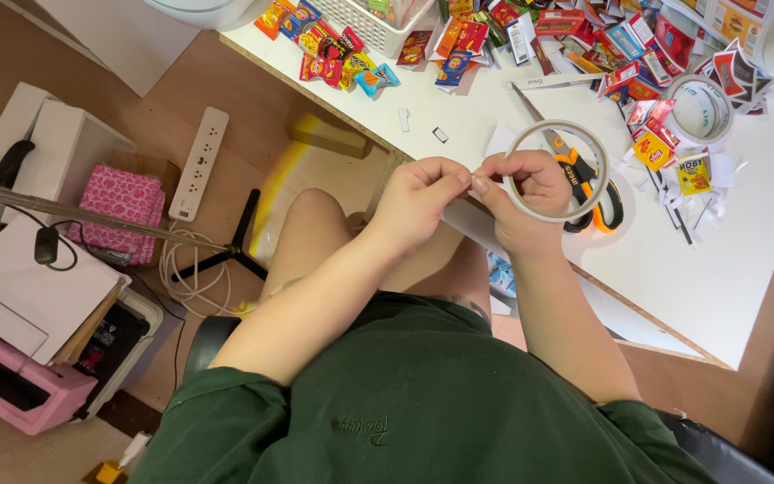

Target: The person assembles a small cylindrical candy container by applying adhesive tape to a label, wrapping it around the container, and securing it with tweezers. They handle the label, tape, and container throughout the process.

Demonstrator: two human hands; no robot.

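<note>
While right hand (530, 193) grips clear tape roll (555, 170) held in air over near table edge (638, 314), left hand (423, 202) pinches at tape end with thumb and forefinger, both closed tight. Risks, as judgement: thin end may split or re-stick to roll; peeled strip may fold on itself. Orange-handled scissors (589, 184) lie just beneath roll, could catch sticky strip.

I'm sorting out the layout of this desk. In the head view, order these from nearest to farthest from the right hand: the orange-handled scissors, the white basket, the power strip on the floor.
From the right hand:
1. Orange-handled scissors, on the table just beyond the hand.
2. White basket, at the table's far edge, up-left.
3. Power strip, on the floor, far left.
</note>
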